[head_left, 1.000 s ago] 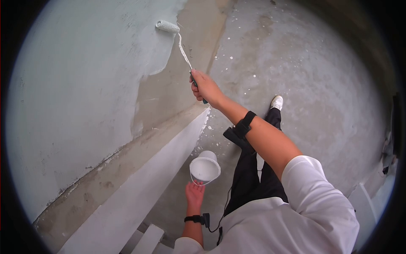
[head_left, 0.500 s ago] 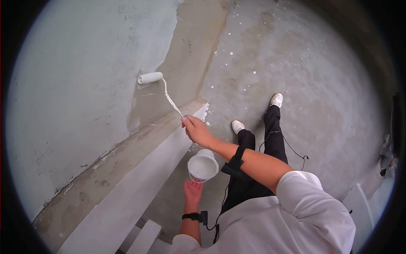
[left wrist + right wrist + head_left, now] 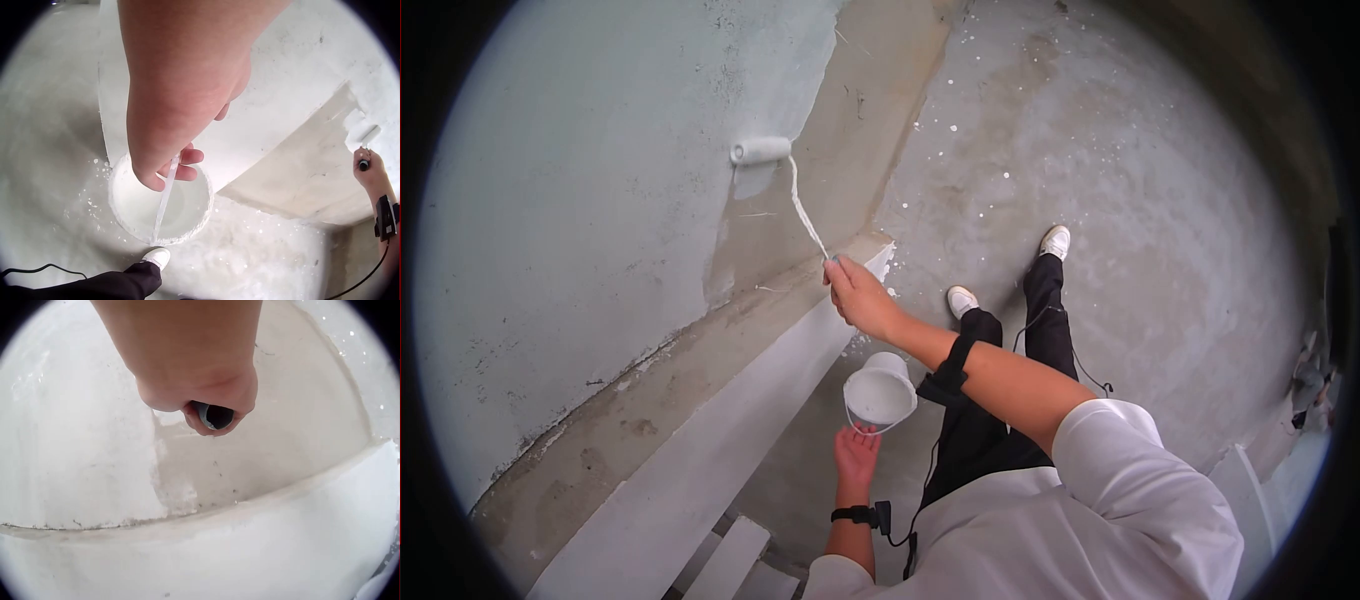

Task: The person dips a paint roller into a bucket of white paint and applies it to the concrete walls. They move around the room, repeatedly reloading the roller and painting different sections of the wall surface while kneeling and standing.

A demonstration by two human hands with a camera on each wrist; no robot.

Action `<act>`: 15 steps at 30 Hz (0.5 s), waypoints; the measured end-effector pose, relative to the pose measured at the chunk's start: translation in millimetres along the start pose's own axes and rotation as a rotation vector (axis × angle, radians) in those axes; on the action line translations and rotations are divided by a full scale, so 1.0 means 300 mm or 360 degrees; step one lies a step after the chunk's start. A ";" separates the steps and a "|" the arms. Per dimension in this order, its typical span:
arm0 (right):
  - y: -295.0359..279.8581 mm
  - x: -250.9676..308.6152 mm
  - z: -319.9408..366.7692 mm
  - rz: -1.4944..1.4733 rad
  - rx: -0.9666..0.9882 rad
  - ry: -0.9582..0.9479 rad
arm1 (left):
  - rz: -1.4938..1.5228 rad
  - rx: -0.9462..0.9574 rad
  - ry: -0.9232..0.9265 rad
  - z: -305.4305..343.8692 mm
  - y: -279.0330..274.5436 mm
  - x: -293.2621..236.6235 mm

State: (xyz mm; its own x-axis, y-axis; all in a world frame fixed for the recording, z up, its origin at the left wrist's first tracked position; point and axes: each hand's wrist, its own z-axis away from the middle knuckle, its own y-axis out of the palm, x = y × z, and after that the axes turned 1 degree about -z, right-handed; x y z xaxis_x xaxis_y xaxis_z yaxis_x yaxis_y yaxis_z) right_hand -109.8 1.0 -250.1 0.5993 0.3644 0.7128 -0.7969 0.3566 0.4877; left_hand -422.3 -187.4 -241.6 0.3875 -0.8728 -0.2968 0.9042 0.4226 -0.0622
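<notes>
My right hand [image 3: 862, 297] grips the handle of a paint roller [image 3: 762, 151], whose white sleeve lies against the wall at the border of pale paint and bare grey-brown surface. In the right wrist view, the fingers of my right hand [image 3: 212, 406] curl round the dark handle end [image 3: 219, 417]; the roller head is hidden. Low beside the ledge, my left hand [image 3: 857, 455] holds a white bucket [image 3: 880, 397] by its handle. The left wrist view shows the fingers of my left hand [image 3: 181, 167] hooked round the white bucket handle [image 3: 164, 203], with pale paint inside the bucket.
A white-faced ledge [image 3: 710, 440] with a bare top runs diagonally below the wall [image 3: 580, 200]. The concrete floor [image 3: 1140, 240] carries white paint spots. My shoes [image 3: 1055, 242] stand right of the ledge, and a black cable [image 3: 1088, 372] hangs by my legs.
The roller came down the wall toward the ledge with my right hand, then moved slightly back up, leaving a pale patch below it. My left hand and the bucket have barely shifted.
</notes>
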 end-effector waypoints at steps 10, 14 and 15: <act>-0.091 0.064 0.024 0.0036 -0.0035 -0.0047 | -0.0032 -0.0025 -0.0014 0.026 0.042 -0.027; -0.233 0.305 -0.125 -0.0352 -0.0073 -0.0074 | 0.0009 -0.0031 0.0002 0.031 0.037 -0.022; -0.260 0.353 -0.160 -0.0353 -0.0098 -0.0117 | 0.0008 -0.0028 0.0005 0.027 0.027 -0.022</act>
State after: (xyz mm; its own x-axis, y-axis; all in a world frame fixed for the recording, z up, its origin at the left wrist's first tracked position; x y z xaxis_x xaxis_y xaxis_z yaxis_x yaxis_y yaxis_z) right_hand 19.5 53.2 -236.8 0.7501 0.2084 0.6276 -0.6389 0.4735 0.6064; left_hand -416.1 -180.2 -232.4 0.3915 -0.8699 -0.3001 0.8989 0.4312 -0.0772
